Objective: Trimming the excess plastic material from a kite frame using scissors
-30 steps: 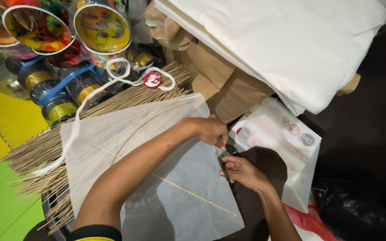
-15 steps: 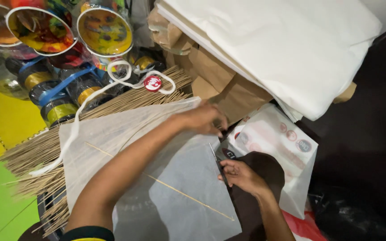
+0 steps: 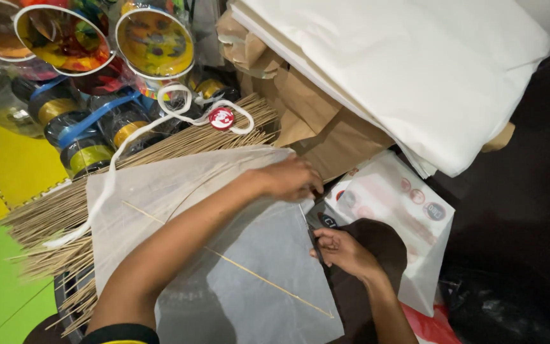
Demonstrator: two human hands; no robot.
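- A head-worn camera looks down on a person's two bare hands working a sheet of thin translucent white paper (image 3: 224, 255), a kite shape with a slim straight stick (image 3: 230, 261) crossing it diagonally and a curved stick bowed across its upper part.
- The left hand (image 3: 291, 178) reaches across the paper and presses down, fingers curled, on its upper right corner.
- The right hand (image 3: 342, 250) sits lower on the same right edge, fingers closed and pinching the paper's border; whether it holds anything else cannot be told.
- The paper lies on top of a large bundle of thin tan sticks (image 3: 52, 223), which fans out to the left and above it.
- A white cord (image 3: 119, 153) loops over the sticks, with a small round red-and-white disc (image 3: 221, 118) on it.
- Behind, top left, stand clear tubs with colourful contents (image 3: 154, 41) and spools of coloured thread (image 3: 87, 156).
- Top right, a stack of white sheets (image 3: 415, 70) rests on brown paper (image 3: 326, 127).
- A white plastic bag (image 3: 408, 216) lies just right of the hands.
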